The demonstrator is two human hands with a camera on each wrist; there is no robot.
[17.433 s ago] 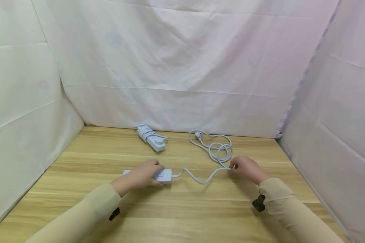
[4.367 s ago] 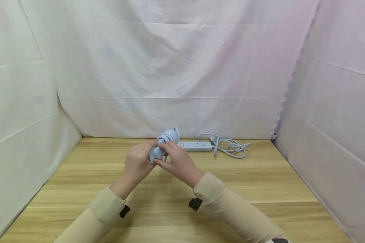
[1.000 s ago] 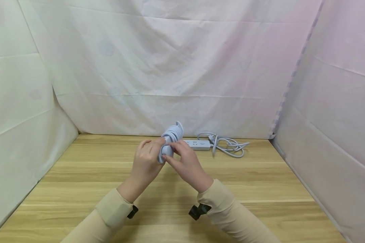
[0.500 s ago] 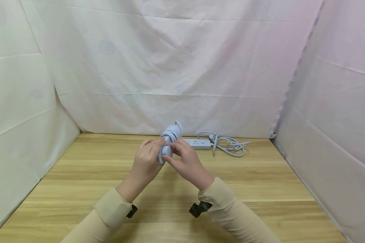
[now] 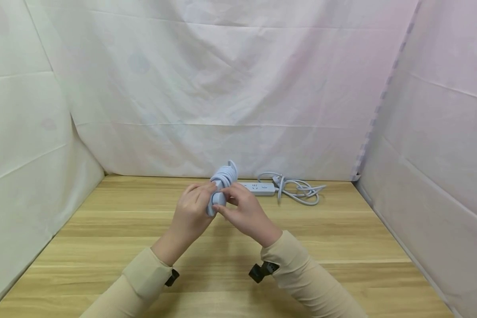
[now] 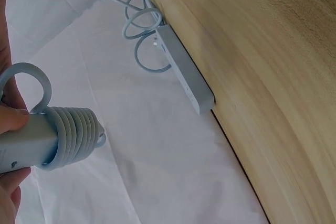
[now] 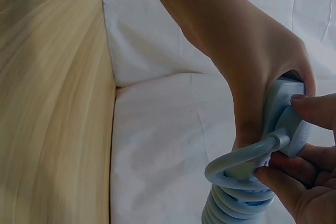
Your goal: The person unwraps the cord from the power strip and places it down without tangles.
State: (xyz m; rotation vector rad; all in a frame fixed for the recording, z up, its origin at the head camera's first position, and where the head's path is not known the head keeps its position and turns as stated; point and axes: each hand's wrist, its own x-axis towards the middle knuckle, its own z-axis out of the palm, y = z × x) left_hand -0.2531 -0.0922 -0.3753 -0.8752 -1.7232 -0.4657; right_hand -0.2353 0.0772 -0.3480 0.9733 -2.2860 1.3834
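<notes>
Held up above the table is a white power strip (image 6: 29, 141) with its own cord (image 5: 225, 175) wound in tight coils round one end. My left hand (image 5: 192, 207) grips the strip's body from the left. From the right, my right hand (image 5: 247, 213) pinches the plug (image 5: 219, 198) between thumb and fingers. The plug (image 7: 297, 132) sits flat against the strip's socket face in the right wrist view, its cord looping back to the coils. A loop of that cord also stands out beside the strip in the left wrist view.
A second white power strip (image 5: 258, 189) lies at the table's back edge, partly hidden behind my right hand. Its loosely looped cord (image 5: 302, 191) is to its right. White cloth (image 5: 222, 88) hangs round the back and sides of the wooden table (image 5: 342, 247).
Earlier my hands were on the loose-corded strip at the front; that strip now lies at the back. The coiled one came off the table into both hands. The last second shows barely any movement.
</notes>
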